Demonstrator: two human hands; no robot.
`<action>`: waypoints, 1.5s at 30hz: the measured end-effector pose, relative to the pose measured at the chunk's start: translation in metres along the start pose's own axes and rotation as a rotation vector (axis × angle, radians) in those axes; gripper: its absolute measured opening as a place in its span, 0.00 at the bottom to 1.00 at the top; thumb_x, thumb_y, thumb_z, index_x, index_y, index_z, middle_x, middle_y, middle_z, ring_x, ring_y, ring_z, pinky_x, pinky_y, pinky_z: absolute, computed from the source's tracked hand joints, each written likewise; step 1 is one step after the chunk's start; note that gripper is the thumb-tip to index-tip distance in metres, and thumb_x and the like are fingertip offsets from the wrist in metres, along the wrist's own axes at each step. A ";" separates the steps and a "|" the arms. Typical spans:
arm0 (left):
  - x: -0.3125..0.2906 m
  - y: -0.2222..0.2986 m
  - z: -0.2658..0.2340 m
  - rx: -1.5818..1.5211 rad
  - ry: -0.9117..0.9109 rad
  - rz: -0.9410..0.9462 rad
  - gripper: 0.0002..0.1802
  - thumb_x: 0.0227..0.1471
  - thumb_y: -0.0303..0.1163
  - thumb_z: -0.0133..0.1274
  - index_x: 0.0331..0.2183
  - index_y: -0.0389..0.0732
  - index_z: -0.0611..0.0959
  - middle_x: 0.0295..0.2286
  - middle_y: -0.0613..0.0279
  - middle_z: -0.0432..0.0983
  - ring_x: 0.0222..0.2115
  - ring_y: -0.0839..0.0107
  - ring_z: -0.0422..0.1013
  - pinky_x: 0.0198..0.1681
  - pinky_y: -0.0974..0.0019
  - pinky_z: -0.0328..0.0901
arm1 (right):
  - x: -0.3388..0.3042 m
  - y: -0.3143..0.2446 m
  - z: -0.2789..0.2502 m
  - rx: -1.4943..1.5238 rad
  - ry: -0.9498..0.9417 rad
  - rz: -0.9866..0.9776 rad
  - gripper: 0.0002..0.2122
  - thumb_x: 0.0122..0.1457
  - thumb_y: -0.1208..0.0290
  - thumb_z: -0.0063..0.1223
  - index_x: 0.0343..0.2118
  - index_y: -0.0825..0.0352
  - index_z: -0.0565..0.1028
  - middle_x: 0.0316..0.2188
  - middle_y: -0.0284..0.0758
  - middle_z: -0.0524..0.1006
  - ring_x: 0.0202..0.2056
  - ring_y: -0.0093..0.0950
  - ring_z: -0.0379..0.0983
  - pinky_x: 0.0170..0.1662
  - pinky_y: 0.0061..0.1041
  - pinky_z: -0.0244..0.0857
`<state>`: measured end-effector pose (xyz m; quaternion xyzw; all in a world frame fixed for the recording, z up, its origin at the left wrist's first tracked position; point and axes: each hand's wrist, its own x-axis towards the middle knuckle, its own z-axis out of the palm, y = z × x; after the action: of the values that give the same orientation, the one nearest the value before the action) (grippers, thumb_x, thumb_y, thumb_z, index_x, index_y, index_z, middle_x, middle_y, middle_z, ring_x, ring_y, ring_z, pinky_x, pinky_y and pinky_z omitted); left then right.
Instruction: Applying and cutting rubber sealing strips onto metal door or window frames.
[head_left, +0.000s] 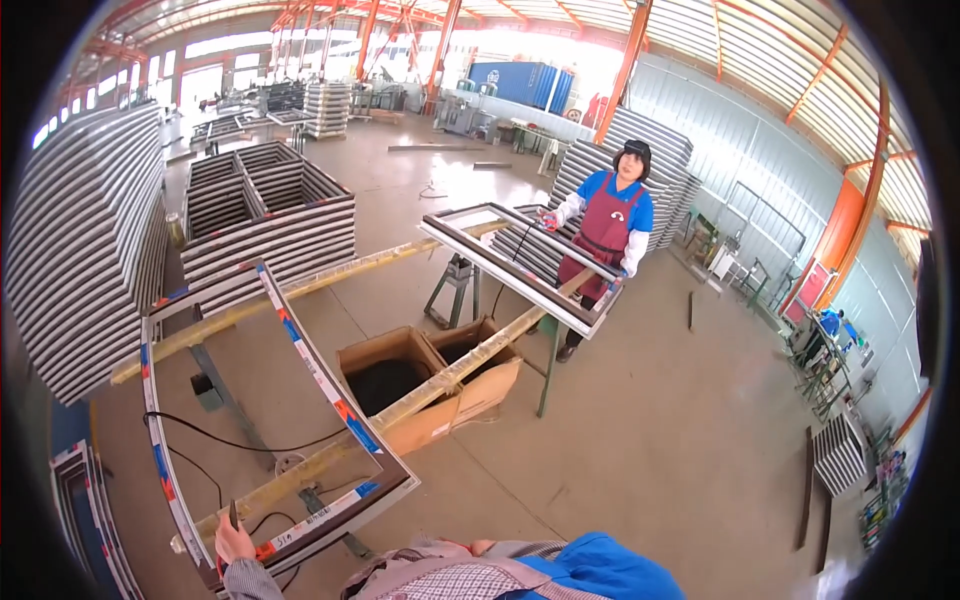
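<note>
A window frame (330,383) lies before me on two wooden rails, with red, blue and white tape and film along its bars. At its near left corner, my left hand (235,541) is closed around a narrow dark thing (233,514) that points up; its kind is unclear. Close against my body, my right hand (483,547) shows only in part, its fingers hidden by cloth. Something thin and red shows beside it. A black cable (240,443) crosses the frame's opening.
Across from me, a person (610,215) in a maroon apron stands at another frame (520,262). An open cardboard box (455,412) sits under the wooden rail (480,355). Tall stacks of frames (90,240) rise at left; another stack (270,245) stands behind my frame.
</note>
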<state>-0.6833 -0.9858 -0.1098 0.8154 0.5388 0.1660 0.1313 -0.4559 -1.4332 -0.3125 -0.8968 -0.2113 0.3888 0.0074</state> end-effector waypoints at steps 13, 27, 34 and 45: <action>0.011 0.027 -0.003 0.034 -0.033 0.058 0.07 0.45 0.32 0.49 0.30 0.42 0.72 0.25 0.50 0.73 0.30 0.52 0.69 0.31 0.54 0.62 | 0.017 0.013 -0.010 -0.052 -0.189 -0.139 0.20 0.44 0.52 0.50 0.34 0.63 0.76 0.34 0.45 0.74 0.40 0.40 0.70 0.42 0.37 0.63; -0.012 0.011 -0.004 -0.050 -0.175 0.280 0.11 0.42 0.33 0.50 0.33 0.43 0.73 0.25 0.49 0.73 0.28 0.51 0.69 0.31 0.54 0.62 | -0.039 -0.040 0.051 0.371 0.231 0.297 0.29 0.53 0.44 0.34 0.30 0.71 0.75 0.30 0.50 0.73 0.36 0.46 0.70 0.40 0.38 0.62; 0.003 -0.029 -0.045 -0.118 -0.346 0.540 0.12 0.42 0.32 0.50 0.33 0.43 0.72 0.24 0.53 0.72 0.29 0.54 0.69 0.31 0.54 0.62 | -0.065 -0.102 0.116 0.913 0.448 0.774 0.30 0.52 0.43 0.32 0.28 0.71 0.75 0.22 0.46 0.74 0.25 0.41 0.72 0.31 0.39 0.65; 0.025 -0.102 -0.057 -0.088 -0.417 0.693 0.13 0.44 0.36 0.49 0.35 0.43 0.72 0.23 0.48 0.73 0.26 0.50 0.70 0.28 0.50 0.62 | -0.175 -0.208 -0.078 1.868 1.406 0.220 0.12 0.54 0.61 0.46 0.25 0.65 0.66 0.13 0.28 0.63 0.13 0.19 0.60 0.13 0.25 0.53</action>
<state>-0.7829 -0.9213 -0.0950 0.9585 0.1864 0.0542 0.2089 -0.5857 -1.2991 -0.0994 -0.5739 0.2853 -0.1893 0.7439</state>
